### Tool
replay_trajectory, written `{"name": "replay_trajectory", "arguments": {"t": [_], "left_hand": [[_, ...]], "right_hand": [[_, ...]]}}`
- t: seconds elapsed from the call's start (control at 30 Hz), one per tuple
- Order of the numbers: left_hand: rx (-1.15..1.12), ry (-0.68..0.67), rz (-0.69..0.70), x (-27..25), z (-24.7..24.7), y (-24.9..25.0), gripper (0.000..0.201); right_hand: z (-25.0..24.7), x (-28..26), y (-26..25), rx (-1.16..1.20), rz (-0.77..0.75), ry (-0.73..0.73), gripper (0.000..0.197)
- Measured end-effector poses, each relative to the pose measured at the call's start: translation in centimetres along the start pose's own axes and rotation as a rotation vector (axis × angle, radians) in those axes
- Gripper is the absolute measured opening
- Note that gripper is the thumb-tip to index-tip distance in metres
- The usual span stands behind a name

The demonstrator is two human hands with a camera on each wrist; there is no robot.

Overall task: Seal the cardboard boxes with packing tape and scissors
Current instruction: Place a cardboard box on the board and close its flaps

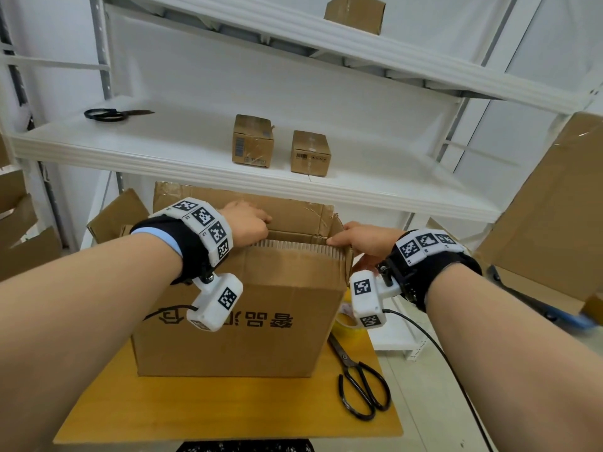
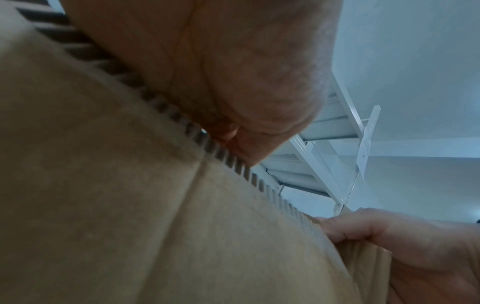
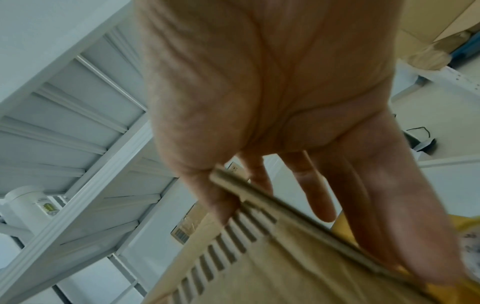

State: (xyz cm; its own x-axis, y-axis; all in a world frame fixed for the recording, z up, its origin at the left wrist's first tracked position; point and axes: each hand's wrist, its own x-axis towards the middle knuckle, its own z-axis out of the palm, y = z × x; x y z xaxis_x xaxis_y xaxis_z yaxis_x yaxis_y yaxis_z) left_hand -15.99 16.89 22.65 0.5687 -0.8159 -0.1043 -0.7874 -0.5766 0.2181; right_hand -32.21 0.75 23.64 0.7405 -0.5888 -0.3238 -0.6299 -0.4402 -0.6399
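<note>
Left hand [image 1: 248,223]: fingers curled over the box [image 1: 235,324] flap edge.
Right hand [image 1: 365,243]: pinches the flap's right corner.
Scissors [image 1: 362,383]: on counter [image 1: 228,412], beside box.

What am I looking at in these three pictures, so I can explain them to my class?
A person wears one camera on the head and one on each wrist. The head picture looks down at a wooden table with a big cardboard box, black scissors and a partly hidden tape roll. The left hand and right hand grip the box's near flap by its ribbed top edge. The two wrist pictures show each palm close up from below, against that flap. Behind are white shelves with small boxes and more scissors.
</note>
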Motion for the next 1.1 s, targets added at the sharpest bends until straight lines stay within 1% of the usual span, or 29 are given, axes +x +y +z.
{"name": "replay_trajectory", "arguments": {"t": [0.07,0.1,0.17,0.23,0.33,0.43,0.5,0.6,0.63,0.67,0.7,0.73,0.77,0.9,1.0,1.1], "left_hand": [[0.06,-0.014,0.037,-0.4,0.1,0.4,0.045],[0.083,-0.023,0.046,-0.8,0.2,0.5,0.047],[0.113,-0.062,0.07,-1.4,0.5,0.4,0.059],[0.136,-0.101,0.138,-1.9,0.7,0.3,0.06],[0.154,-0.141,0.197,-2.0,0.5,-0.3,0.055],[0.154,-0.163,0.221,-2.2,-0.1,0.0,0.038],[0.178,-0.153,0.228,-2.4,-0.3,0.7,0.026],[0.21,-0.124,0.231,-2.7,-0.4,1.8,0.01],[0.202,-0.122,0.231,-2.9,-0.4,1.9,0.008],[0.187,-0.129,0.229,-2.9,-0.3,1.8,0.023],[0.175,-0.139,0.216,-3.0,-0.2,1.7,0.041],[0.168,-0.147,0.205,-3.1,-0.1,1.7,0.054],[0.169,-0.145,0.208,-3.2,-0.1,1.7,0.06],[0.233,-0.186,0.231,-2.9,0.4,2.2,0.065],[0.295,-0.206,0.213,-2.7,0.8,2.4,0.071],[0.287,-0.2,0.206,-3.5,0.5,2.8,0.068]], "right_hand": [[0.1,0.4,-0.1,-0.065,0.006,0.052,0.022],[0.1,0.6,-0.3,-0.106,0.006,0.075,0.027],[0.2,0.6,-0.7,-0.184,0.003,0.099,0.033],[0.1,0.8,-0.8,-0.194,-0.001,0.112,0.032],[0.0,1.1,-0.9,-0.135,0.008,0.094,0.018],[0.0,1.3,-1.0,-0.171,0.0,0.096,0.011],[-0.1,1.1,-1.2,-0.21,0.0,0.105,0.007],[0.0,0.8,-1.5,-0.292,0.021,0.114,0.016],[0.1,0.7,-1.6,-0.344,0.021,0.113,0.019],[0.1,0.5,-1.7,-0.391,0.021,0.117,0.024],[0.2,0.5,-1.7,-0.416,0.029,0.121,0.031],[0.2,0.4,-1.7,-0.426,0.033,0.124,0.034],[0.1,0.3,-1.7,-0.434,0.033,0.131,0.035],[-0.2,0.3,-1.9,-0.453,0.039,0.175,0.031],[-0.2,0.6,-2.1,-0.419,0.041,0.186,0.032],[0.2,0.4,-2.6,-0.368,0.048,0.135,0.047]]}}
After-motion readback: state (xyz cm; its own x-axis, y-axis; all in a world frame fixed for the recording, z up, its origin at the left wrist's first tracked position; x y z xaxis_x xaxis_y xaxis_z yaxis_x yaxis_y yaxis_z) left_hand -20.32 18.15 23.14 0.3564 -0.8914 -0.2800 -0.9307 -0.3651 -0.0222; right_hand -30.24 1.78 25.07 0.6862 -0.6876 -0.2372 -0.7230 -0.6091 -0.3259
